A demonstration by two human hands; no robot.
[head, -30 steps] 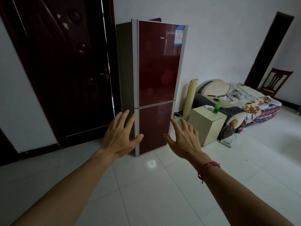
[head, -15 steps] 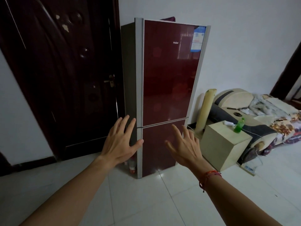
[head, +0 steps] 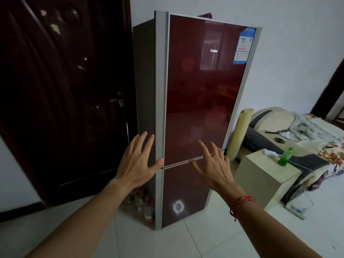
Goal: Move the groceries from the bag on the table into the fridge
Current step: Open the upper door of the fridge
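Dim room. White wall (head: 288, 62) behind. Dark wooden door (head: 65, 90) at left, brass handle (head: 119, 100). Glossy white tiled floor (head: 167, 243). At right: beige cube stand (head: 264, 181), green bottle (head: 285, 157) upright on top; pale rolled mat (head: 240, 135) leaning on wall; couch (head: 268, 118) heaped with blankets (head: 314, 131). Plastic bottles (head: 147, 207) clustered on floor near door. Dark door frame (head: 330, 86) far right.

- The white tiled floor (head: 195, 243) carries the dark red fridge (head: 201, 101), upright at 12 o'clock.
- Small bottles (head: 147, 209) stand clustered on the tiles just beside the fridge's foot, at its 9 o'clock.
- A beige cube (head: 264, 181) sits at the fridge's 3 o'clock, with a green bottle (head: 284, 157) upright on top.
- A flat pale device (head: 296, 209) lies at the cube's 4 o'clock.
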